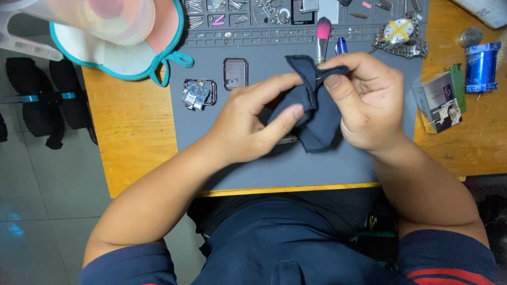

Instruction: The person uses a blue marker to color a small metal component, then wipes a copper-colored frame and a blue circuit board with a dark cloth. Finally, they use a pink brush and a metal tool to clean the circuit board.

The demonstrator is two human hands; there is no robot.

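Both my hands meet over a grey work mat (248, 169), gripping a dark navy cloth (319, 124). My left hand (248, 124) pinches the cloth's left side with thumb and fingers. My right hand (364, 100) pinches its upper fold between thumb and forefinger. The cloth hangs down crumpled between them. A thin metal piece shows just under the cloth; what it is I cannot tell. Anything wrapped inside the cloth is hidden.
On the mat lie a small open device with a circuit board (199, 94) and a rounded rectangular frame (235, 73). A pink-tipped brush (322, 37), trays of tiny screws (232, 13), a wristwatch (400, 36), a small box (439, 103) and a blue spool (481, 66) stand around. The wooden table (132, 137) ends at left.
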